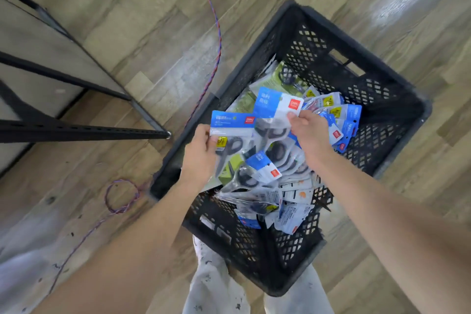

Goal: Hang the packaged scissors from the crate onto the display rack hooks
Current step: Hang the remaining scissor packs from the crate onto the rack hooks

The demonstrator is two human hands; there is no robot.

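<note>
A black lattice crate (362, 79) stands on the floor below me, filled with several packaged scissors (293, 186) in clear bags with blue and white header cards. My left hand (200, 153) is shut on one scissors pack (233, 132) with black handles, held over the crate's left side. My right hand (307, 130) pinches a second scissors pack (276, 109) by its header card, just above the pile. The display rack (84, 132) shows only as black metal bars at the left; no hooks are in view.
A purple-red cord (216, 41) runs down the wooden floor past the crate's left side and loops near the lower left. A pale panel with black framing (38, 41) stands at the left. My legs in light trousers (214, 283) are beside the crate's near corner.
</note>
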